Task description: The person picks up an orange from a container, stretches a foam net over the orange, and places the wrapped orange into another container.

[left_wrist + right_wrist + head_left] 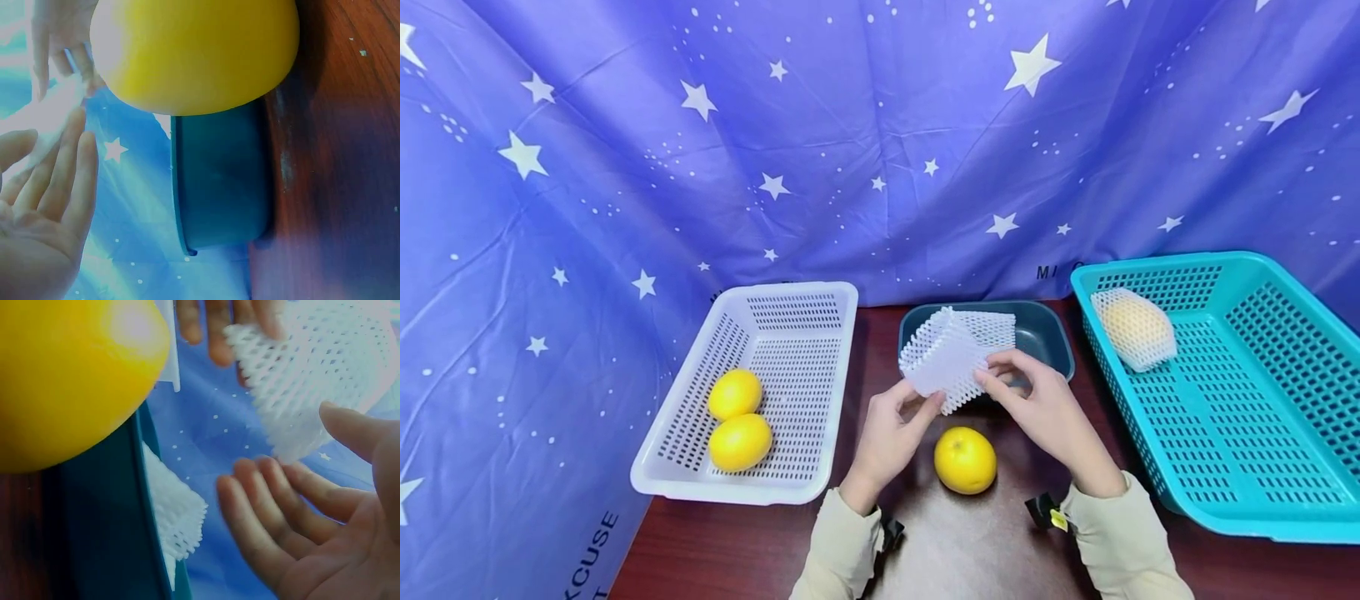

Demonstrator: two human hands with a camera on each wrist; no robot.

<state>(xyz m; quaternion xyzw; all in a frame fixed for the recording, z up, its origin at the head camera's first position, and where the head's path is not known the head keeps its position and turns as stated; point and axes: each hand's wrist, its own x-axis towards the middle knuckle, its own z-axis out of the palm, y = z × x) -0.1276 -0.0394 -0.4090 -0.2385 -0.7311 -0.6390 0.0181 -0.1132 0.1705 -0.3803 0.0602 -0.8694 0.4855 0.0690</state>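
Observation:
My left hand and right hand pinch a white foam fruit net by its near edges, raised over the dark teal tub. Thumb and fingers of both hands lie against the mesh, as the right wrist view also shows. On the table between the wrists sits a round yellow fruit, touched by neither hand. More white foam netting lies in the dark tub, partly covered by the held net in the head view.
A white basket with two yellow fruits stands left. To the right, a turquoise basket has one net-wrapped fruit in its far left corner. A blue star-patterned cloth hangs behind the table.

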